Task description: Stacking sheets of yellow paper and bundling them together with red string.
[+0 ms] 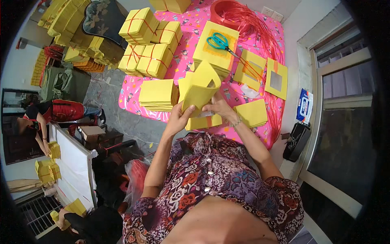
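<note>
Both my hands hold a bent bundle of yellow paper sheets (201,83) upright over the near edge of the table. My left hand (178,118) grips its lower left side, thumb in front. My right hand (219,107) closes on the lower right corner, with part of its fingers hidden by the paper. Just below the bundle lies a yellow stack with a red-orange band (206,122). A flat pile of yellow paper (157,93) is to the left of my hands, and a smaller pile (252,112) is to the right. Scissors with teal handles (218,41) rest on a thick yellow stack (204,28) beyond.
Red-tied yellow bundles (154,60) stand at the table's far left. Red plastic strands (270,38) spill from a red ring-shaped tub (223,11) down the right side. Two yellow pieces with silver squares (268,86) lie near the window. At far left, people handle yellow paper at a white table (73,162).
</note>
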Available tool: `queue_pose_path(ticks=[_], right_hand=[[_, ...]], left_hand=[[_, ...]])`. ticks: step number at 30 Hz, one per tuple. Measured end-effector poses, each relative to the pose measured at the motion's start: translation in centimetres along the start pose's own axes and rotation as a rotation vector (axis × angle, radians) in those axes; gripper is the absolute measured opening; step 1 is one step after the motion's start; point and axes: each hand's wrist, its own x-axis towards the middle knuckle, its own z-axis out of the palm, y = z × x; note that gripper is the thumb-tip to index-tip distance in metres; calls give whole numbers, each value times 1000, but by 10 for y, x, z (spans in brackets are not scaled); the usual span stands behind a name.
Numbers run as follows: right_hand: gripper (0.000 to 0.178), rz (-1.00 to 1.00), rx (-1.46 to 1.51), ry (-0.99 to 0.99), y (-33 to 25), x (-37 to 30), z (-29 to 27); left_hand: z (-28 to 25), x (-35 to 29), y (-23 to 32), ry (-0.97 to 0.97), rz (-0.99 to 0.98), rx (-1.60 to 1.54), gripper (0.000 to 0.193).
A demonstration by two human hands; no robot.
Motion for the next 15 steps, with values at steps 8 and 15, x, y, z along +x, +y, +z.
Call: queue_pose_path(ticks=[8, 15], right_hand=[[56, 234, 158, 37, -34, -15, 7], [46, 209, 70, 81, -24, -23, 9]], left_hand=[[12, 11, -20, 186, 85, 117, 46], [15, 18, -43, 110, 193, 7, 44]])
